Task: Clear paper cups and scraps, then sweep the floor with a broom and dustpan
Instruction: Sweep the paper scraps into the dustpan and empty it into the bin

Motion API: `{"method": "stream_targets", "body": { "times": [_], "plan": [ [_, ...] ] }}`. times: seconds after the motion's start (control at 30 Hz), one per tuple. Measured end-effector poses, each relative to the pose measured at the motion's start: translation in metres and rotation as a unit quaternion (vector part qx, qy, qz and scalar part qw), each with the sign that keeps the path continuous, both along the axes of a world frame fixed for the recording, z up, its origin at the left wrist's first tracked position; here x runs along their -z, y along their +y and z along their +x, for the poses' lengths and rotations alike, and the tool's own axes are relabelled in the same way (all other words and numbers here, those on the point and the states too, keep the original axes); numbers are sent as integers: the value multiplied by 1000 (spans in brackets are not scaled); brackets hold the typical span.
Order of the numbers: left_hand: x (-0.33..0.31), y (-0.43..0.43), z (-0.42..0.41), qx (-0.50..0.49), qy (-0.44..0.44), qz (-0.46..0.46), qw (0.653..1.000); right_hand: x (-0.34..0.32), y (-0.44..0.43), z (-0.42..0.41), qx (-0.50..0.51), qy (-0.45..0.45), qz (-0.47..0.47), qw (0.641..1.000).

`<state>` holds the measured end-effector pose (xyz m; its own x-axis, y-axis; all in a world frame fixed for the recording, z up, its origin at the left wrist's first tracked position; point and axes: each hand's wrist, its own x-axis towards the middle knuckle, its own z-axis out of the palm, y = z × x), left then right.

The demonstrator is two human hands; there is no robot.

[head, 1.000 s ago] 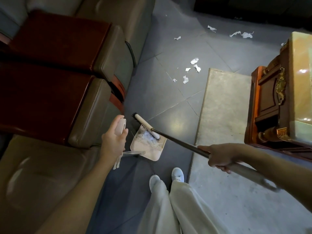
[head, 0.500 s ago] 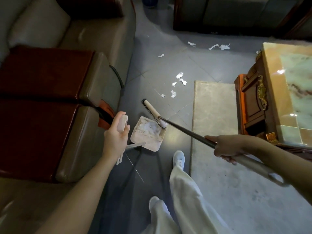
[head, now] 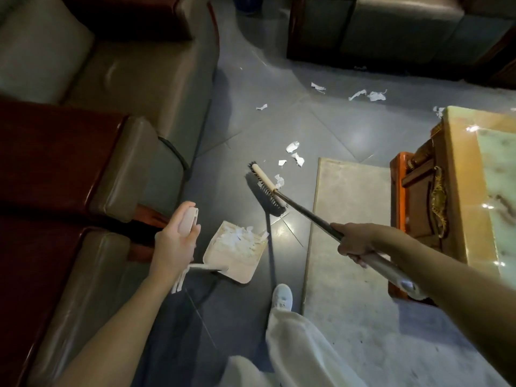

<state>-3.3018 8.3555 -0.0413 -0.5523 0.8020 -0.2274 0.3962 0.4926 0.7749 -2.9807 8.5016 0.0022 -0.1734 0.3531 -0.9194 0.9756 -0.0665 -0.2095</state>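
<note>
Okay so the left grip [head: 174,241] is curling round the pale upright handle of the dustpan [head: 240,275], thumb lying up along it. Most of the fingers are hiding behind the handle, and the wrist is covering where the handle is running down to the pan. The pan is sitting low over the grey tiled floor [head: 251,129], just in front of the white shoe [head: 282,296]. I honestly can't tell if it's touching the tiles. A heap of torn paper scraps [head: 237,237] is lying inside it.

The right grip [head: 353,241] is clamping on the broom [head: 262,181], right where the dark shaft is turning into the silvery end. The forearm is partly covering that end. The broom head is pointing away from the person, throwing a shadow just beneath it, so it's hard to say whether the bristles are resting on the floor. One loose scrap [head: 279,180] is lying just beside the head.

More white scraps [head: 293,148] are lying further out on the tiles, with a few others well beyond, too small to make out. A pale rug [head: 349,219] is lying to the right. The leather sofa [head: 125,79] is getting cut off on the left, and the marble tabletop [head: 497,191] on the right edge.
</note>
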Motion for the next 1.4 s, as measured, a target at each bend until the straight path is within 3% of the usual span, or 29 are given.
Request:
{"method": "stream_targets", "body": {
  "times": [0.33, 0.77, 1.13, 1.3, 1.4],
  "plan": [
    [7, 79, 15, 37, 12, 14, 999, 28, 10, -25, 8, 23, -110, 994],
    [-9, 219, 2, 68, -21, 10, 997, -22, 137, -8, 78, 41, -22, 996],
    [-3, 321, 22, 48, -11, -14, 999, -2, 309, 12, 79, 11, 67, 995],
    [2, 360, 40, 28, -7, -13, 999, 29, 365, 9, 23, -24, 62, 998],
    [2, 386, 50, 14, -4, -16, 1000, 45, 368, 10, 38, -19, 7, 999]
  ]
}}
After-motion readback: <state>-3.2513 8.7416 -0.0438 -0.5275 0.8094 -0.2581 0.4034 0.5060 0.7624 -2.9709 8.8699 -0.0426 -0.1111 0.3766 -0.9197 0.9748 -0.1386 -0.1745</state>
